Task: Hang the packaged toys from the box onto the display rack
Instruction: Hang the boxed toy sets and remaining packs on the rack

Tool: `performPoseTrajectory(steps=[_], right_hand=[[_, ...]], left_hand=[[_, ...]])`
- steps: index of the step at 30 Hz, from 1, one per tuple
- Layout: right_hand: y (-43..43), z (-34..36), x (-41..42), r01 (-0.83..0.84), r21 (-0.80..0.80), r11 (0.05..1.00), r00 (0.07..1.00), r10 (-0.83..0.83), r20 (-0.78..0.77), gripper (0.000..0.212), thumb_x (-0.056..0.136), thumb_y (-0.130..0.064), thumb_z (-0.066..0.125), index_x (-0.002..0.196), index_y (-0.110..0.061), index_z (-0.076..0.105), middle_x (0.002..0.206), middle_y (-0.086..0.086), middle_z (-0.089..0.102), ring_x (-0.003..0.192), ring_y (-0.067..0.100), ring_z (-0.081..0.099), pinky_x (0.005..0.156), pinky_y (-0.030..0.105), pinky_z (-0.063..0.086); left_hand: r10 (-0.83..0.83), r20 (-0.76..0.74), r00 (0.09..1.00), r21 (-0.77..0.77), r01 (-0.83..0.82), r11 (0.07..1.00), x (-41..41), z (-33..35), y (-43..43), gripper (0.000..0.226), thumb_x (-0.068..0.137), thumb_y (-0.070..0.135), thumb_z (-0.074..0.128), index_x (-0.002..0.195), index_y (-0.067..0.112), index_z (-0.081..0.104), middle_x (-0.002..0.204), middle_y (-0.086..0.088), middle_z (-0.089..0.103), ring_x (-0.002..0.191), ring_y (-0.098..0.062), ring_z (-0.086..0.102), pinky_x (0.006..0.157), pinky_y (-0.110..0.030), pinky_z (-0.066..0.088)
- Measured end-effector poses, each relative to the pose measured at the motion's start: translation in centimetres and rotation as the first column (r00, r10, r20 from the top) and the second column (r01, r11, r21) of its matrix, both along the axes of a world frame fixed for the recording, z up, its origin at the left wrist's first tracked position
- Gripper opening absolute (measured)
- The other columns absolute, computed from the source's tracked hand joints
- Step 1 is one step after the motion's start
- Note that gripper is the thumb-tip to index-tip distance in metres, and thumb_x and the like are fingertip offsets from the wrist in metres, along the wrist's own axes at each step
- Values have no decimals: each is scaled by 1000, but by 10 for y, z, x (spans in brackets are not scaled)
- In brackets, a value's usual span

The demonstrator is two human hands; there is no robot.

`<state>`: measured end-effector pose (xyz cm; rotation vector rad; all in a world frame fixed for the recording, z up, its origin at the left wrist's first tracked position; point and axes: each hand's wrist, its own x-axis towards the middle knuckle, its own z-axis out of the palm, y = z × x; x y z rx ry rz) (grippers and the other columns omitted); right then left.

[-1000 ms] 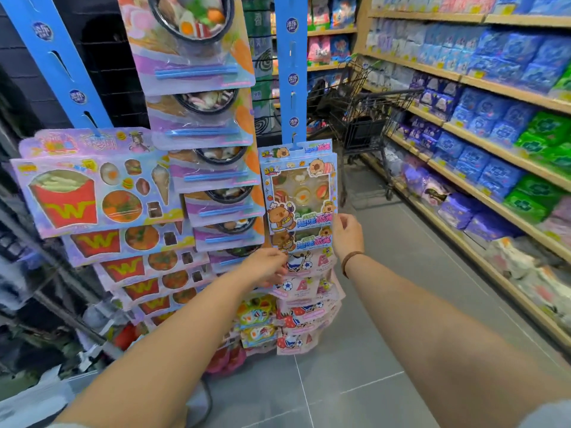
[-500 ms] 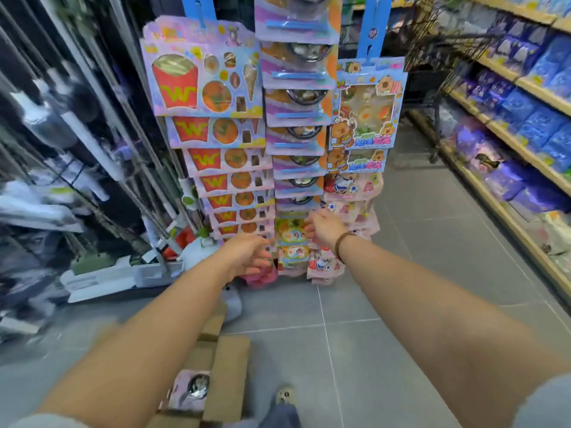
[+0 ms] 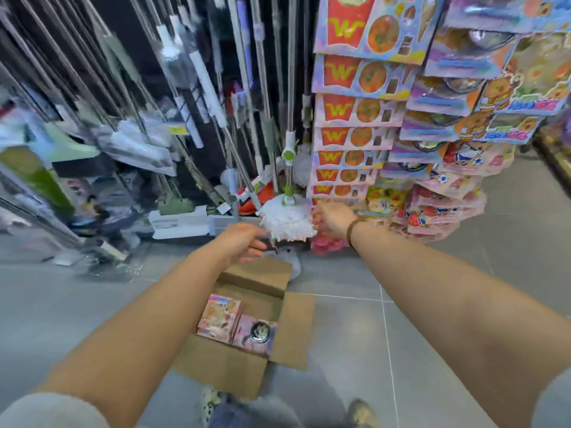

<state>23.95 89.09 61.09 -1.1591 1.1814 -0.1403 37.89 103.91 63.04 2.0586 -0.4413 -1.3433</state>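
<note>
An open cardboard box (image 3: pixel 292 329) stands on the floor below my arms. Inside it lie a stack of pink packaged toys (image 3: pixel 220 316) and a pack with a small black pot (image 3: pixel 258 333). The display rack (image 3: pixel 401 112) at the upper right is hung with rows of toy packs, red fries packs (image 3: pixel 355 109) on its left column. My left hand (image 3: pixel 244 244) hovers above the box's far flap, fingers relaxed, holding nothing. My right hand (image 3: pixel 332 216), with a brown wristband, is stretched out low beside the rack's bottom packs, fingers loose and empty.
Mops and brooms (image 3: pixel 216 118) lean along the dark wall on the left; a white mop head (image 3: pixel 285 219) sits just beyond my hands. Grey tiled floor (image 3: pixel 432 304) spreads to the right of the box. My shoes (image 3: pixel 361 412) show at the bottom.
The view has swung down and left from the rack to the box. Both hands have dropped away from the hanging packs and are empty.
</note>
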Motion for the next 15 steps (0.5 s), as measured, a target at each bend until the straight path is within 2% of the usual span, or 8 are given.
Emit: performPoseTrajectory(steps=[3,5,8,12,15], right_hand=[[23,-16,54,29,-29,999,999,-30,-45,29,100,-23,34,79,-12,52,71,5,51,61,15,48,57,25,33],[39,-25,85,77,-26,997,996,-78,-36,24,99,-20,38,83,-10,53,70,6,50,59,15,48,57,25,34],[63,-36,117,105,5,994,992,-104,-65,23,100,-20,39,83,-11,51,67,5,48,57,15,44,53,24,31],[86,-62,149,71,8,997,987,-69,-144,22,99,-17,39,79,-13,49,67,4,46,56,13,43,48,20,33],[96,-91,161,31,-22,999,981,-35,-192,19,100,-19,41,87,-10,50,70,3,48,59,14,46,50,21,38]], left_hand=[[-44,3,999,22,44,999,58,-14,19,30,97,25,47,123,10,52,87,-6,64,70,-17,60,84,-35,46],[-88,7,996,51,87,995,96,-22,28,33,97,24,48,126,10,50,84,-5,63,71,-17,61,80,-34,47],[-161,26,987,80,159,984,136,-33,40,28,96,22,48,119,8,55,82,-5,62,71,-16,60,67,-28,47],[-252,39,967,124,246,961,175,-62,49,15,96,22,46,105,12,53,88,-5,62,67,-14,58,60,-24,43],[-275,41,961,153,266,952,188,-96,53,18,97,20,42,109,12,54,88,-5,62,64,-12,56,56,-22,40]])
